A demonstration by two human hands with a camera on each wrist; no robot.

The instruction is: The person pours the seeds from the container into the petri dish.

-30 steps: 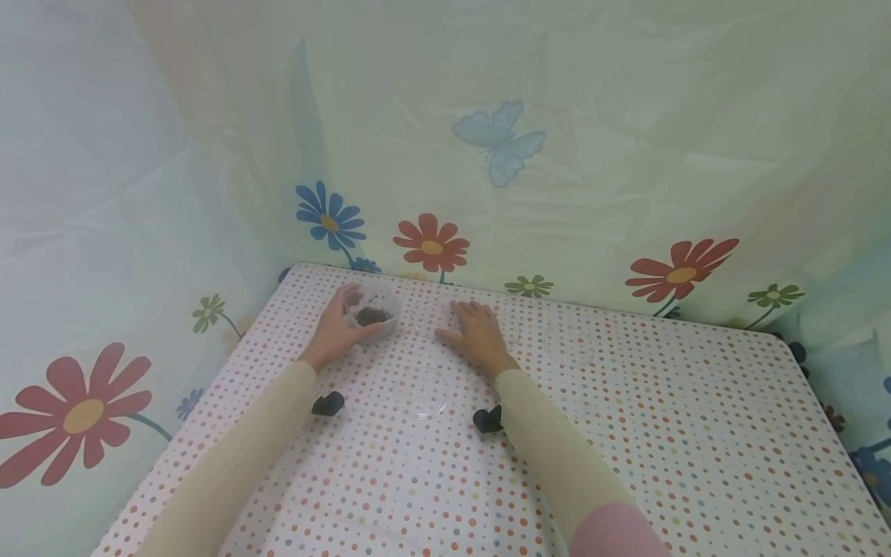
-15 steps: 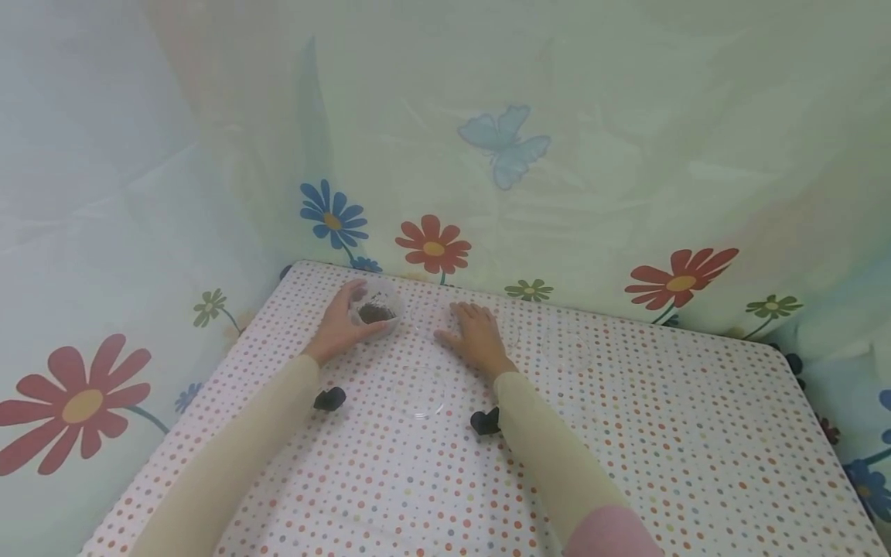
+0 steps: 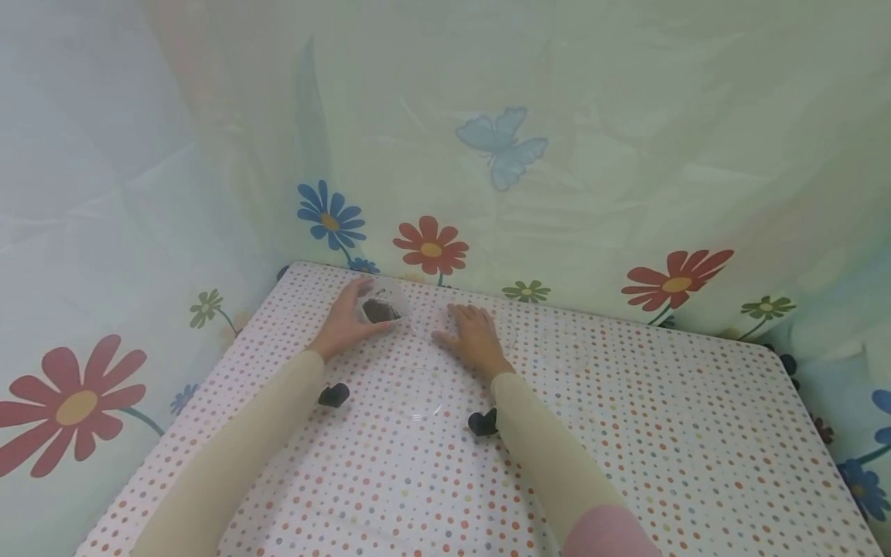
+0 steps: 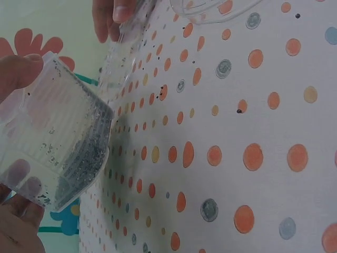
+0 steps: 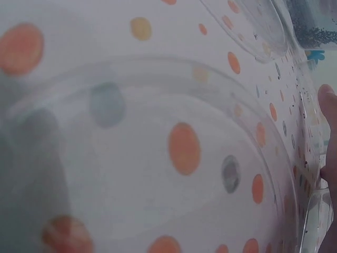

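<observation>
Clear tub [image 4: 58, 132] at the cloth's [image 3: 626, 433] far left part, tilted, dark grains [image 4: 87, 150] heaped low inside. Left hand [image 3: 346, 323] pinches it, thumb opposite fingers. Right hand [image 3: 476, 339] loosely spread at clear dish [image 4: 117, 67]. Round clear dish [image 3: 441, 398] nearer.

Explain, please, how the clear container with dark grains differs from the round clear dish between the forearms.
The container has flat, angled sides, while the dish is round and shallow. The left hand holds the container; the dish lies on the dotted cloth, touched by no hand. Dark grains lie inside the container, while the dish shows no such pile. Both are see-through.
</observation>
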